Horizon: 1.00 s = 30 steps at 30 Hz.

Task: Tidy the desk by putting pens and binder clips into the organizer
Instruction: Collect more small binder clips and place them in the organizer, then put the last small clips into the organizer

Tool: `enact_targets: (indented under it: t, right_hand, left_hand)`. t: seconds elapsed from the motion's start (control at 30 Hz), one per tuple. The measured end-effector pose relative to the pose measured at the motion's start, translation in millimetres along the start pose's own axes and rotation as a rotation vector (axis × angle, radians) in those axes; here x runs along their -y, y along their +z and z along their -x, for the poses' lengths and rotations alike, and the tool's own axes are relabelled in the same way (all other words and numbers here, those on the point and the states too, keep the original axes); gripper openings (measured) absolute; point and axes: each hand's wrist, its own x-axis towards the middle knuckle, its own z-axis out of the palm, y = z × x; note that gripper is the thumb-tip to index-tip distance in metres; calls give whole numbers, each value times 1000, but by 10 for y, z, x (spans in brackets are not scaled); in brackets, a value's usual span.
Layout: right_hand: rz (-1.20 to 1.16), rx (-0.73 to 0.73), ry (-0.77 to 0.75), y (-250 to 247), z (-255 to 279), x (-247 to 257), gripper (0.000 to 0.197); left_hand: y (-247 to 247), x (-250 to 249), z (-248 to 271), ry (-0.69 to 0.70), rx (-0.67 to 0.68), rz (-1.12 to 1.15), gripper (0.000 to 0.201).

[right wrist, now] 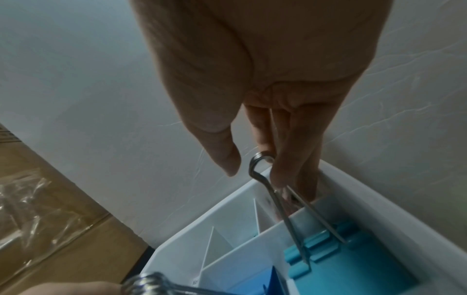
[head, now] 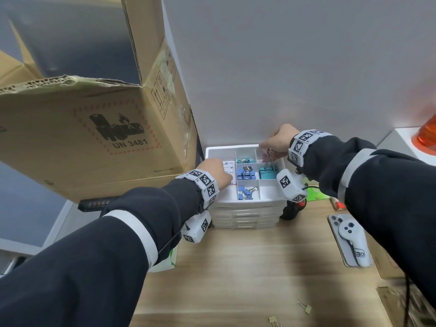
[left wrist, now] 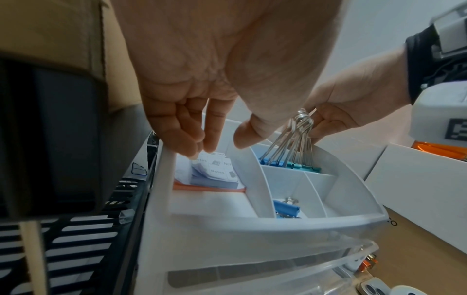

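A white compartment organizer sits on a stack of clear drawers at the back of the desk. My right hand hangs over its back right corner. Its fingers point down and touch the upright wire handle of a teal binder clip standing in the right compartment. The right wrist view shows the thumb apart from that wire. My left hand rests its fingertips on the organizer's left rim, above a pad of notes, and holds nothing. Blue binder clips fill the middle compartments. Two small gold binder clips lie on the desk's near edge.
A big cardboard box looms on the left, close to the organizer. A phone with a white controller on it lies at the right. A black object stands beside the drawers. White boxes and something orange are at far right.
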Motion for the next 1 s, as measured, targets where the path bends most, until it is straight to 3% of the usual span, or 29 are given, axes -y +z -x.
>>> enact_targets:
  t: [0.6, 0.83, 1.0]
  right_hand:
    - [-148, -140, 41, -35, 333, -251, 21]
    - [-207, -99, 146, 164, 714, -992, 17]
    - [-259, -15, 296, 451, 908, -1664, 15]
  left_hand:
    - [-10, -72, 324, 56, 61, 25, 33]
    - [310, -172, 795, 260, 186, 49, 17]
    - [734, -219, 1000, 286, 262, 64, 14]
